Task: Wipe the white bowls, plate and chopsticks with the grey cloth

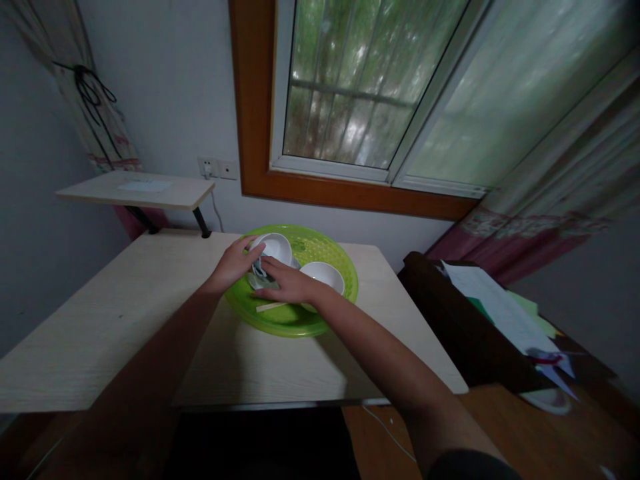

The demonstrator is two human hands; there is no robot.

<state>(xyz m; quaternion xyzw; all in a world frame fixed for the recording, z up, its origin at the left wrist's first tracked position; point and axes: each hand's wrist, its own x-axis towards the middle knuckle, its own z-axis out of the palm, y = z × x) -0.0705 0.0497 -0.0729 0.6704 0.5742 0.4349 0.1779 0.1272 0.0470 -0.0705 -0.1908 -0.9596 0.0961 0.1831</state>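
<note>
My left hand [236, 265] grips the rim of a white bowl [275, 247], which is tilted over the left part of a green plastic tray [345, 307]. My right hand [290, 283] is beside that bowl, its fingers pressed on a crumpled grey-white cloth [258, 268] against the bowl's near side. A second white bowl [325, 272] sits in the tray, partly behind my right wrist. Pale chopsticks [269, 307] lie below my right hand, their right part covered. Something pale and flat under the cloth is mostly hidden.
The tray rests on a light wooden table [215, 360]. A small raised shelf [170, 195] with a paper on it stands at the back left. Beyond the table's right edge is a dark brown piece of furniture [450, 327] with papers [490, 300]. A window is behind.
</note>
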